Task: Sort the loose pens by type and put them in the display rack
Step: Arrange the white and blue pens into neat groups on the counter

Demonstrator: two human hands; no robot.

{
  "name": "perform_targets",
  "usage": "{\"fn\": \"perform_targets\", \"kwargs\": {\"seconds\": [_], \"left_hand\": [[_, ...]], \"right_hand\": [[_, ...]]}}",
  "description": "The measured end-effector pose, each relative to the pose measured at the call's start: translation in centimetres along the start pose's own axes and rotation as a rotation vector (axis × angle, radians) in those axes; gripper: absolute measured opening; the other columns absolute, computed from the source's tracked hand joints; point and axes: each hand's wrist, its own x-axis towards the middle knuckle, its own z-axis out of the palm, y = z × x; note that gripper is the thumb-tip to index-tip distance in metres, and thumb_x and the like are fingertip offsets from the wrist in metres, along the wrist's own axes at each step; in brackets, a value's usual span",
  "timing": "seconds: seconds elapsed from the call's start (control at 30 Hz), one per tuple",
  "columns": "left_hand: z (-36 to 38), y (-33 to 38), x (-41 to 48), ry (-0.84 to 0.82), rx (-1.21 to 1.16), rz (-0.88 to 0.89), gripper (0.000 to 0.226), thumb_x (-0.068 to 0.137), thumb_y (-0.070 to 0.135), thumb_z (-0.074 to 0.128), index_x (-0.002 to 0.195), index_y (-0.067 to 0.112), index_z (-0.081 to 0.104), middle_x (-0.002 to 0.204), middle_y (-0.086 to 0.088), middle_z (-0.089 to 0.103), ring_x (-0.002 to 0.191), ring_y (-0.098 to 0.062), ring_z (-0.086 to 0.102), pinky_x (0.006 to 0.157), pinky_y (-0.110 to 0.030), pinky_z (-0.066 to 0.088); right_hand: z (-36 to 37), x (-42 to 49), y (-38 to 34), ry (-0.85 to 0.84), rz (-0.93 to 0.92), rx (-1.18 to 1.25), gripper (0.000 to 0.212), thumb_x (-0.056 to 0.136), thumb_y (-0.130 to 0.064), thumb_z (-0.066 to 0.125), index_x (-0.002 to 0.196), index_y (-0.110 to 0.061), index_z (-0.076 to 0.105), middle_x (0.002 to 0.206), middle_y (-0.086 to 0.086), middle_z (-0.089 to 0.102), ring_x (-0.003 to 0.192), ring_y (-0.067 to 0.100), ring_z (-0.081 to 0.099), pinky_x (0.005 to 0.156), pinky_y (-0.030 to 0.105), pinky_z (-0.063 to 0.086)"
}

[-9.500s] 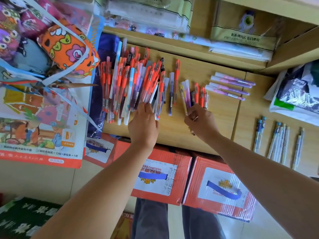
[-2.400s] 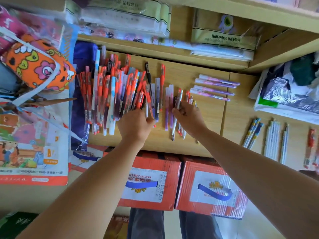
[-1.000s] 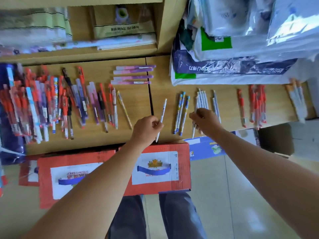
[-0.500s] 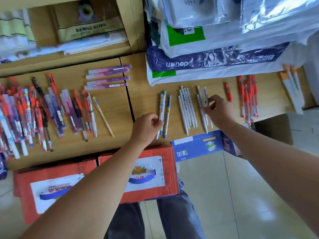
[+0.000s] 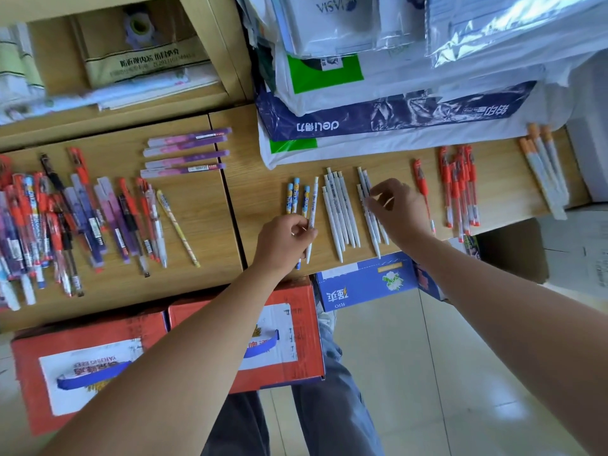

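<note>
Loose pens lie in groups on the wooden counter (image 5: 197, 291). A mixed pile of red and purple pens (image 5: 65, 218) sits at the left, with purple pens (image 5: 187, 153) behind it and a yellow pen (image 5: 177, 225) beside it. My left hand (image 5: 283, 241) grips a white pen (image 5: 313, 209) next to three blue patterned pens (image 5: 296, 199). My right hand (image 5: 401, 212) pinches one of a few white pens (image 5: 363, 182), just right of a row of white pens (image 5: 339, 212). Red pens (image 5: 460, 189) and orange-capped pens (image 5: 543, 169) lie further right.
Wrapped Deli paper packs (image 5: 378, 120) are stacked at the back of the counter. Two red cartons (image 5: 92, 363) and a blue carton (image 5: 365, 281) stand on the floor against its front edge. A shelf with packets (image 5: 138, 60) is at the back left.
Both hands left the mixed pile and moved right to the sorted groups. My left hand carried a white pen there; my right hand shifted from the white row to the smaller white group.
</note>
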Motion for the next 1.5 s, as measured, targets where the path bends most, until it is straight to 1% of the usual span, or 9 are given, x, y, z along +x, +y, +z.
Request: {"fn": "perform_targets", "kwargs": {"seconds": [0.07,0.17,0.27,0.43,0.6,0.73,0.93,1.33,1.5], "left_hand": [[0.5,0.6,0.0,-0.018,-0.027,0.02,0.017,0.089,0.021,0.067,0.094,0.005,0.07,0.074,0.002,0.064,0.057,-0.022,0.067,0.057,-0.029,0.057],[1.2,1.5,-0.1,-0.083,-0.029,0.06,0.018,0.088,0.021,0.068,0.098,0.007,0.072,0.081,-0.002,0.069,0.061,-0.016,0.067,0.064,-0.036,0.059],[1.2,1.7,-0.3,-0.031,0.088,0.096,0.02,0.089,0.029,0.066,0.098,0.012,0.072,0.084,0.002,0.07,0.074,-0.012,0.064,0.072,-0.033,0.054],[-0.2,0.1,-0.3,0.327,0.451,0.078,0.036,0.084,0.032,0.07,0.105,0.01,0.051,0.102,-0.007,0.053,0.08,-0.022,0.056,0.061,-0.027,0.034],[1.2,-0.3,1.0,0.228,0.568,-0.053,0.065,0.081,0.041,0.072,0.123,0.004,0.039,0.114,-0.013,0.054,0.093,-0.03,0.062,0.064,-0.031,0.039],[1.5,-0.7,1.7,0.28,0.458,-0.067,0.047,0.083,0.023,0.068,0.118,0.005,0.041,0.105,-0.014,0.059,0.089,-0.033,0.062,0.066,-0.035,0.043],[1.3,-0.8,1.9,0.277,0.391,-0.049,0.045,0.081,0.021,0.07,0.113,0.004,0.043,0.098,-0.014,0.061,0.085,-0.033,0.063,0.069,-0.041,0.052],[1.1,-0.8,2.0,0.249,0.326,-0.023,0.047,0.082,0.026,0.073,0.113,0.007,0.043,0.098,-0.012,0.064,0.088,-0.029,0.063,0.067,-0.03,0.041],[0.2,-0.9,1.7,0.197,0.341,-0.018,0.043,0.084,0.03,0.072,0.11,0.009,0.044,0.097,-0.008,0.063,0.088,-0.026,0.061,0.067,-0.027,0.035]], "right_hand": [[0.2,-0.5,-1.7,-0.154,0.011,0.163,0.013,0.089,-0.03,0.065,0.096,-0.019,0.067,0.079,-0.001,0.066,0.064,0.007,0.057,0.059,0.013,0.046],[1.3,-1.1,-3.5,-0.335,0.0,0.241,0.014,0.089,-0.029,0.066,0.089,-0.015,0.068,0.07,-0.003,0.065,0.054,0.001,0.055,0.054,0.014,0.043],[2.1,-0.8,-3.9,-0.286,0.005,0.217,0.016,0.091,-0.026,0.063,0.084,-0.011,0.065,0.067,-0.005,0.063,0.054,0.003,0.058,0.052,0.014,0.043],[2.4,0.9,-2.3,-0.104,0.003,-0.085,0.017,0.088,-0.03,0.065,0.082,-0.014,0.064,0.078,0.003,0.067,0.068,0.016,0.06,0.058,0.026,0.049],[3.0,1.2,-2.4,-0.119,-0.047,-0.175,0.018,0.086,-0.035,0.068,0.088,-0.018,0.064,0.082,-0.002,0.067,0.073,0.015,0.064,0.065,0.033,0.057],[3.7,1.3,-3.8,-0.154,-0.098,-0.185,0.015,0.086,-0.031,0.068,0.088,-0.017,0.067,0.08,-0.002,0.067,0.073,0.016,0.064,0.065,0.032,0.056],[4.6,1.8,-5.1,-0.222,-0.028,-0.298,0.022,0.084,-0.036,0.068,0.088,-0.014,0.067,0.085,0.002,0.066,0.078,0.02,0.062,0.059,0.027,0.046],[4.4,1.5,-4.5,-0.124,-0.017,-0.244,0.028,0.082,-0.039,0.072,0.084,-0.016,0.057,0.079,0.002,0.064,0.073,0.019,0.061,0.063,0.036,0.055],[4.6,1.5,-4.8,-0.157,-0.009,-0.28,0.019,0.082,-0.032,0.072,0.079,-0.02,0.057,0.079,0.0,0.065,0.076,0.018,0.062,0.057,0.026,0.047]]}}
